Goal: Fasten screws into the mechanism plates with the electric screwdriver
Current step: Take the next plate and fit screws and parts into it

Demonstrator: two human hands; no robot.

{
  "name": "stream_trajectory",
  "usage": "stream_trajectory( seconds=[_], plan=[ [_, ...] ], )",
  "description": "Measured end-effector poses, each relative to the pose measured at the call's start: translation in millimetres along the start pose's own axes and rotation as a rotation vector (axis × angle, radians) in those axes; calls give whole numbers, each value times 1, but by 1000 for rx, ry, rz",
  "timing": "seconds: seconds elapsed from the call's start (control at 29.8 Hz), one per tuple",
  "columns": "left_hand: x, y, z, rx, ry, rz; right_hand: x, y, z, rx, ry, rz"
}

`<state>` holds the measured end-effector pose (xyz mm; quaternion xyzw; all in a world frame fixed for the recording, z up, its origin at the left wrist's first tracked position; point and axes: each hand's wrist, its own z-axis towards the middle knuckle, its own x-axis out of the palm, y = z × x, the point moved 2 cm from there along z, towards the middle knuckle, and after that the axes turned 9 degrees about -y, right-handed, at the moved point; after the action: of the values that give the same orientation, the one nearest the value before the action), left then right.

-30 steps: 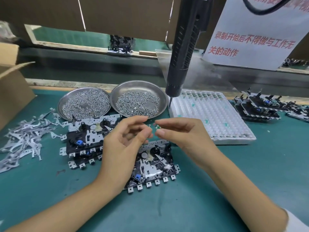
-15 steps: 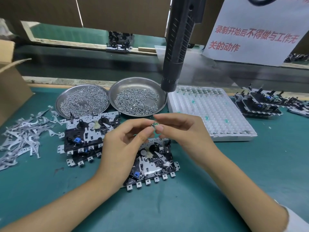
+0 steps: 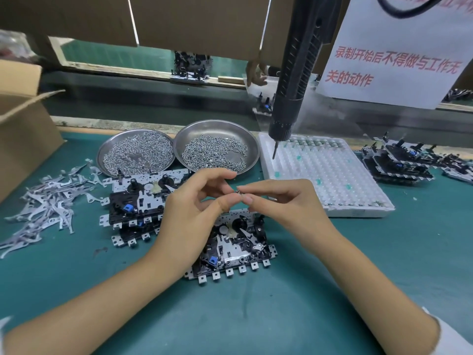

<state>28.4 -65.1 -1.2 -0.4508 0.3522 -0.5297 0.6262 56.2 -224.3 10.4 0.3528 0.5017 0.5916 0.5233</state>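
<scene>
Change: the fingertips of both hands, apart a second ago, are now brought together above the mechanism plate (image 3: 230, 248); the small part is met by both.
Left hand (image 3: 190, 213): thumb and fingers curled toward the part; contact is seen at the thumb tip.
Right hand (image 3: 286, 203): a small metal part (image 3: 238, 192) is pinched between thumb and forefinger.
Writing: red Chinese characters on the white sign (image 3: 399, 55) are read as 录制开始后不得做与工作无关的动作.
Electric screwdriver (image 3: 294, 80): hung unheld, long axis near vertical, slightly tilted, bit pointed down over the near-left corner of the white foam tray (image 3: 330, 180).
Mechanism plate: flat on the green mat (image 3: 281, 303), long axis running left to right, tabs toward the person.
Screws: heaped in two round steel dishes, left dish (image 3: 135, 152) and right dish (image 3: 216, 146), behind the plates.
Plate stack (image 3: 138, 201): just left of the hands.
</scene>
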Motion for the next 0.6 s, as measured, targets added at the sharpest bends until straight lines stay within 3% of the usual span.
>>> stream_trajectory(
  seconds=[0.34, 0.6],
  plan=[
    [-11, 2, -6, 8, 104, 70, 1, -1, -9, -86, 7, -33],
    [-34, 4, -16, 35, 26, 148, 4, -9, -32, -448, 93, -479]
  ],
)
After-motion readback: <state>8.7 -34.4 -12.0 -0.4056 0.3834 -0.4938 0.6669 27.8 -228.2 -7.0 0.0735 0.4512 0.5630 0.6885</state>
